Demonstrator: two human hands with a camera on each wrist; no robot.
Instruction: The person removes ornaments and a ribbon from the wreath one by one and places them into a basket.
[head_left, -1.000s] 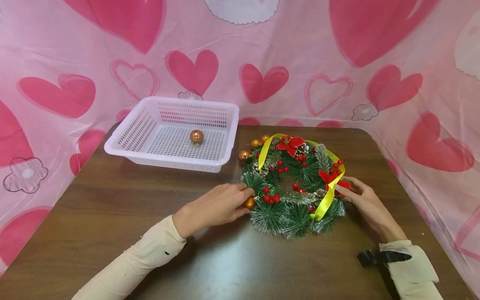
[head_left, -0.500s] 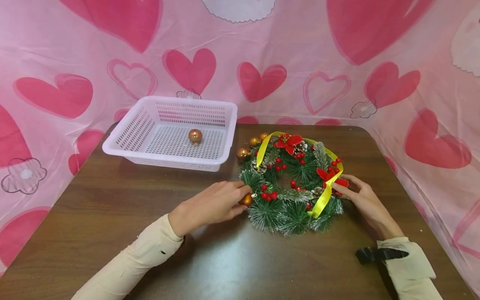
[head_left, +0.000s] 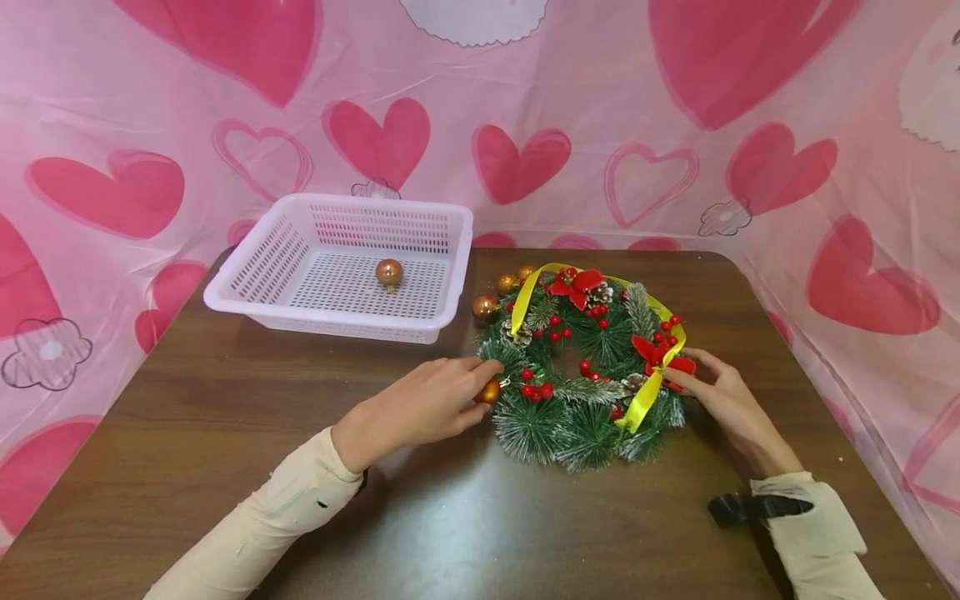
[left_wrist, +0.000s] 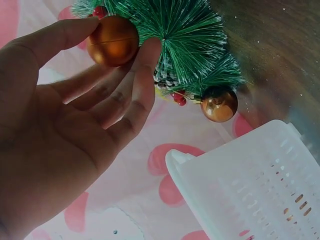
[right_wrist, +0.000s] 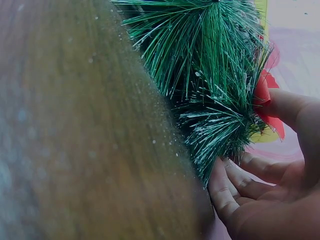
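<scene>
Nearest my remote view, a person's pale sleeves (head_left: 285, 492) reach over the brown bench (head_left: 465, 533). The hands are well apart: the left hand (head_left: 420, 412) pinches a bauble (head_left: 489, 392) at the left edge of the wreath (head_left: 588, 433), while the right hand (head_left: 738, 408) grips the wreath's right edge, thumb on a red flower (head_left: 654, 353). Farther back, I see gold ornaments (head_left: 486, 307) along the wreath's far left, then a white basket (head_left: 247, 298) holding a copper ball (head_left: 389, 272), before a heart-print cloth (head_left: 585, 83).
</scene>
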